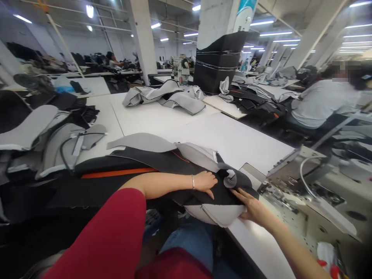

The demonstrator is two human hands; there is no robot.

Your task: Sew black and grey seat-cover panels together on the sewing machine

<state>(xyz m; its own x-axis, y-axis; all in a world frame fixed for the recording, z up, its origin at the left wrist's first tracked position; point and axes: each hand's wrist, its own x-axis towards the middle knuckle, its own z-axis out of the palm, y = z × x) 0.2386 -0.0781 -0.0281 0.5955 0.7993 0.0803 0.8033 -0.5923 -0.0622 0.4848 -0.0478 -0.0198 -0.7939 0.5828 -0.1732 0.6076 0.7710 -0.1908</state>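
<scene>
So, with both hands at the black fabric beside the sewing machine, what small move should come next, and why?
Probably the right hand should smooth the grey curl flat, while the left hand steadies the black fabric: the curl stands up just beyond the right fingertips, and the left hand lies palm down close by.

It's a sewing workshop; sewing machines (pixel 316 211), piled fabric (pixel 165 95)
</scene>
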